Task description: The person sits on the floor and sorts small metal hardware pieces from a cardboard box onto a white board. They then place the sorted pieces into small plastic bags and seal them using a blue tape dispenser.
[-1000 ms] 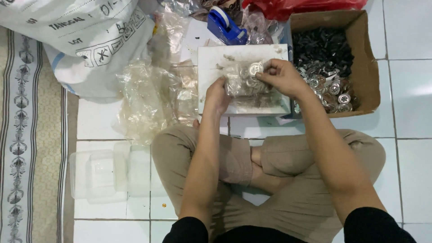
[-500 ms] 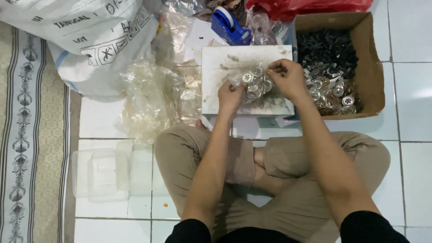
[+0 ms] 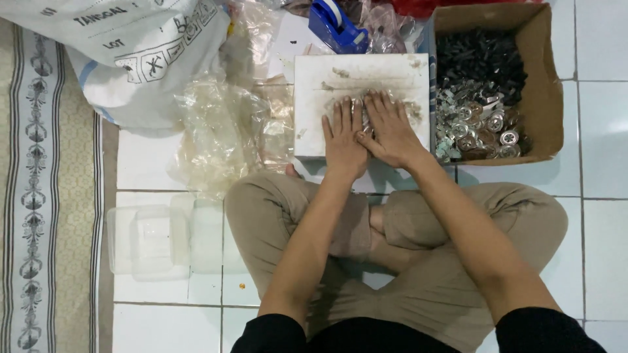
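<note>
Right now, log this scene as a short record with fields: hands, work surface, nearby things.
left hand: left hand flat, palm down, pressing a clear bag of small metal parts
right hand: right hand flat beside it on the same bag, thumbs touching
work surface: white board, scuffed, on the tiled floor
to the right: cardboard box holding dark parts and round silvery ones
above: blue tape dispenser
to the left: heap of clear plastic bags, white sack, clear plastic container
posture: person sits cross-legged
</note>
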